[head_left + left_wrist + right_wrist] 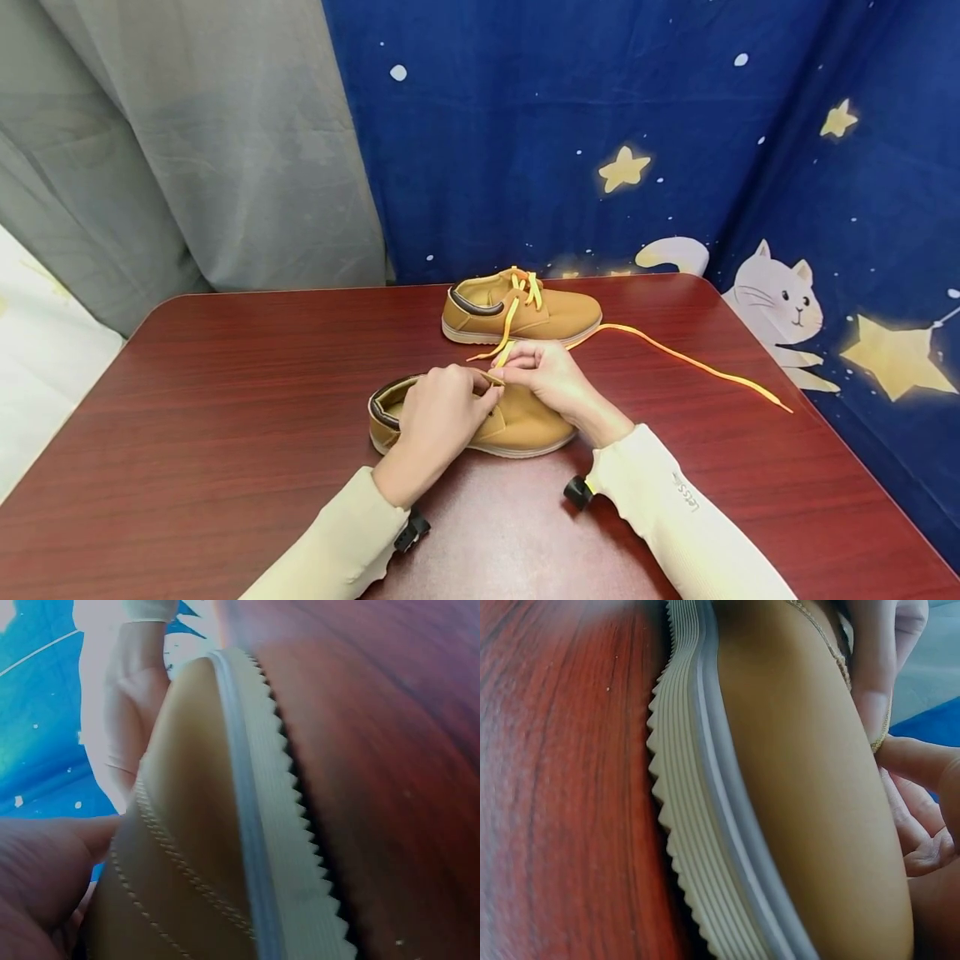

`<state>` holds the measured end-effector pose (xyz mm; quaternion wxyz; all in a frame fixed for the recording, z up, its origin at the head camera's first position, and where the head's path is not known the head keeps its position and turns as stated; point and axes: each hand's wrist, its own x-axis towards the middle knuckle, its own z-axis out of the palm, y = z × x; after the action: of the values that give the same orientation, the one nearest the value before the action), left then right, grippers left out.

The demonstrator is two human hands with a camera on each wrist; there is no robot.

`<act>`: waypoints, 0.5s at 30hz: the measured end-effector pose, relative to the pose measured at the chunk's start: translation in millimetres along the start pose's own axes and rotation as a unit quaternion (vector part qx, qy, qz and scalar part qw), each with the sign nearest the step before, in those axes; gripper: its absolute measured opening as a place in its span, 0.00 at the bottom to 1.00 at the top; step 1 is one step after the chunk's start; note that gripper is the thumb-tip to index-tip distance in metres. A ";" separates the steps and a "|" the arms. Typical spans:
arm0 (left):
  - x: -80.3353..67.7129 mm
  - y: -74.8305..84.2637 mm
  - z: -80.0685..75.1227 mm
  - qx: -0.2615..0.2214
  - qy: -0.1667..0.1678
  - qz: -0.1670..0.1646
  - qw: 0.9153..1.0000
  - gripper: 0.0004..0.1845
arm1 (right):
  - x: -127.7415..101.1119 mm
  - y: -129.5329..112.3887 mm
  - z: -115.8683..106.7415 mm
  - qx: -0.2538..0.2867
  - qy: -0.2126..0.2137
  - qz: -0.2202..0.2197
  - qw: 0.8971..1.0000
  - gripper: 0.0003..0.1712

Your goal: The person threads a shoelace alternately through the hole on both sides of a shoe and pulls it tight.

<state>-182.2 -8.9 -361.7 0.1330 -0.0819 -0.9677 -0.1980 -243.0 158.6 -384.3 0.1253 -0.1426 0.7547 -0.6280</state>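
A tan low shoe (528, 421) with a pale ridged sole lies on the table, toe to the right. My left hand (442, 408) reaches over its opening and pinches the edge of the eyelet flap (491, 378). At that same edge my right hand (551, 375) pinches a yellow shoelace (505, 355) between thumb and fingers. Fingertips of both hands meet at the flap edge (880, 742) in the right wrist view. The lace's tip is hidden by the fingers. The left wrist view shows the stitched shoe side (180, 847) beside my left hand (37, 870).
Behind stands a matching tan shoe (562, 312) with a yellow lace (512, 317) in its eyelets, one end hanging down. A long orange-yellow lace length (675, 353) runs right across the red-brown table (247, 433). Grey and blue curtains (525, 125) hang behind the table.
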 end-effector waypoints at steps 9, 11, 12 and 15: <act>-0.2 -3.1 4.8 0.006 0.030 -0.006 1.000 0.07 | 0.0 -1.3 -5.3 -0.056 -0.012 -0.002 0.998 0.09; -0.5 -3.7 4.1 0.002 0.027 -0.003 1.000 0.06 | -0.6 -0.1 -10.5 -0.119 -0.022 -0.031 0.992 0.10; -0.5 -3.9 3.8 0.000 0.026 -0.002 1.000 0.05 | -1.3 0.1 -13.3 -0.153 -0.026 -0.050 0.987 0.10; -0.2 -3.8 2.5 -0.008 0.022 0.000 1.000 0.05 | -4.4 1.2 -21.1 -0.239 -0.033 -0.129 0.962 0.08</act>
<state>-183.4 -11.4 -365.3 0.1537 -0.0783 -0.9630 -0.2073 -246.8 179.6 -381.7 0.0305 -0.2849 0.8536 -0.4349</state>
